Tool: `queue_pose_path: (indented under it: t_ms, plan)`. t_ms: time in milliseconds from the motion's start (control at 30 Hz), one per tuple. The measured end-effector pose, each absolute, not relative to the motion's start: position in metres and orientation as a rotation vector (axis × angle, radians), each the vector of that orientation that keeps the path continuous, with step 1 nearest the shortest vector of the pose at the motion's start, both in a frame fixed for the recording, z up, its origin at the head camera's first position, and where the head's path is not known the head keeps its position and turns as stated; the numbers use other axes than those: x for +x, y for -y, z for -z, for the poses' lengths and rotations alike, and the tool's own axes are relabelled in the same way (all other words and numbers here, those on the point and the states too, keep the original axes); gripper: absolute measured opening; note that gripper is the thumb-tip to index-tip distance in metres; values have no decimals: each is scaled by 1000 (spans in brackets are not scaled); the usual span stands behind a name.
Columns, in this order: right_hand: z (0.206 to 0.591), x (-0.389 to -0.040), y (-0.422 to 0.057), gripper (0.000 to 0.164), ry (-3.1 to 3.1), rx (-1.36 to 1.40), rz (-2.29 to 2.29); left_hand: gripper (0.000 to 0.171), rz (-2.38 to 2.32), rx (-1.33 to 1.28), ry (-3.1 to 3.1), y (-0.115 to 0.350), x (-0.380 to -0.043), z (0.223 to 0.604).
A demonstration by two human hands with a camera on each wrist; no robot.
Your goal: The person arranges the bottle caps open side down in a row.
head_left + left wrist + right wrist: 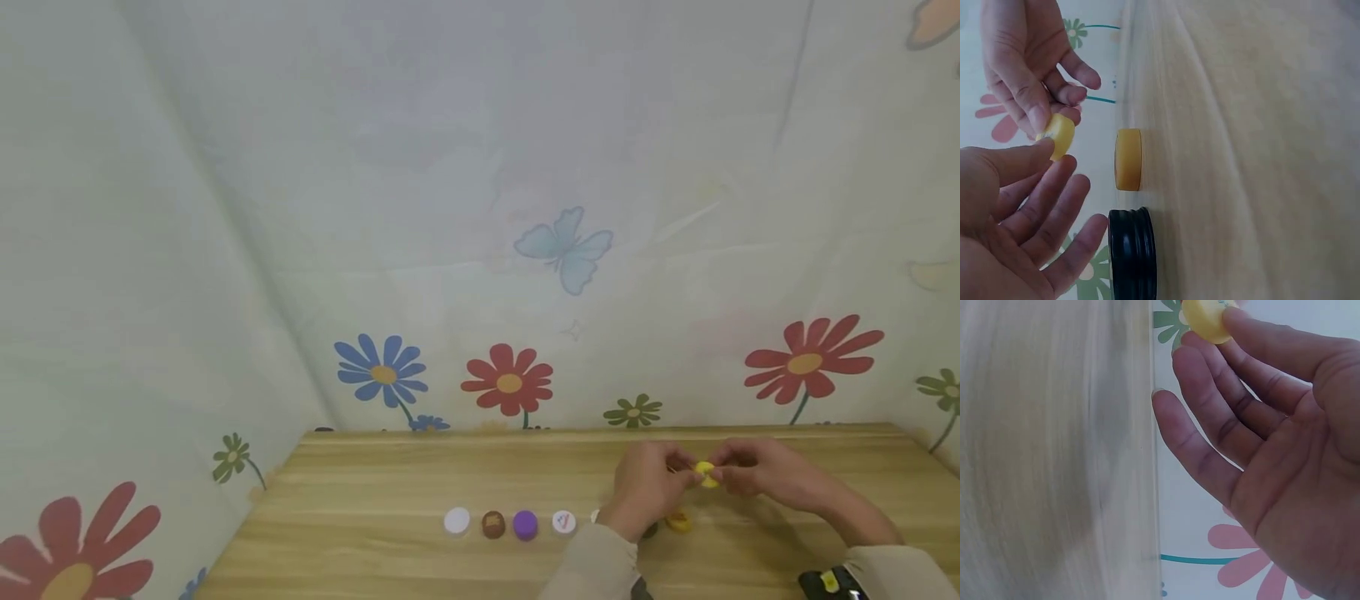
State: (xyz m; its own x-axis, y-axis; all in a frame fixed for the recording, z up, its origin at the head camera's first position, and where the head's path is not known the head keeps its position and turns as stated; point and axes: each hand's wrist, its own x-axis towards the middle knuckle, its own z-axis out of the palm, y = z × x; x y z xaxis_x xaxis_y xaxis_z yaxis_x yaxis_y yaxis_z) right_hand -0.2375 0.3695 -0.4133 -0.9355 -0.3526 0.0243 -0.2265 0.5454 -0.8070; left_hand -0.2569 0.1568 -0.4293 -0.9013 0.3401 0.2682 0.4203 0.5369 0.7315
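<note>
Both hands pinch one small yellow cap between thumbs and fingertips, raised over the wooden table. My left hand grips its left side, and my right hand has its right side. In the left wrist view the yellow cap is tilted, with the left thumb on its face. The right wrist view shows the right thumb on the cap's printed face, the other fingers loosely bent. Below the left hand, an orange-yellow cap and a ridged black lid stand on the table.
Left of the hands, a row on the table holds a white cap, a brown cap, a purple cap and a white cap with a printed mark. The left wrist partly hides another pale one. A flower-printed curtain hangs behind.
</note>
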Motion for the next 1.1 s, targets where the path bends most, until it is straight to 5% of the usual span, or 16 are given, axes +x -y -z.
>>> queue_pose_path:
  t_ms: [300, 1100]
  plan:
    - [411, -234, -377, 25, -2540, -593, 1404, 28, 1261, -790, 2663, -155, -254, 430]
    - [421, -228, -362, 22, -2691, -663, 1081, 19, 597, -810, 2867, -169, -243, 436]
